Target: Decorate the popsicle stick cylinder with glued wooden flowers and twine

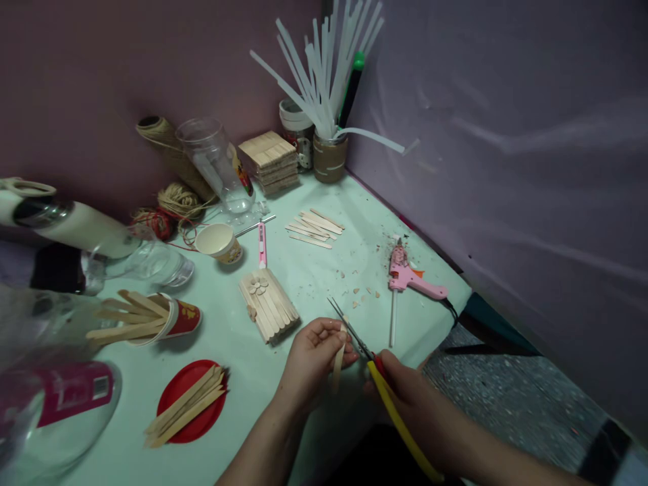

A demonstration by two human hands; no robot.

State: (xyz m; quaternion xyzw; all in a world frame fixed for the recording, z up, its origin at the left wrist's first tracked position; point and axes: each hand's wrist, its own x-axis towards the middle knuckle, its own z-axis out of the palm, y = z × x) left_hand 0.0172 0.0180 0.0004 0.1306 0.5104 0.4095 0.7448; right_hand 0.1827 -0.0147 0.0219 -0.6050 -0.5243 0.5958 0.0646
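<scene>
1. Left hand (pixel 318 344): we see the thumb and fingers pinching 1 flat wooden stick (pixel 337 370) above the near edge of the pale green table (pixel 308 283).
2. Right hand (pixel 405 385): we note it curled around the red and yellow handles of the scissors (pixel 374 370). The 2 blade tips point far and left, slightly apart. The blades lie beside the stick's far end; we cannot tell whether they touch it.
3. Just left and far of the left hand, we record a stick-faced block (pixel 269 307) bearing a flower shape; a pink cutter (pixel 262 246) lies beyond it.
4. Far of the hands, we find loose sticks (pixel 314 228) in a cluster.
5. Right: a pink glue gun (pixel 412 278) on its side, wood scraps (pixel 356 291) to its left.
6. Near left: we log a red plate (pixel 212 413) with more sticks across it.
</scene>
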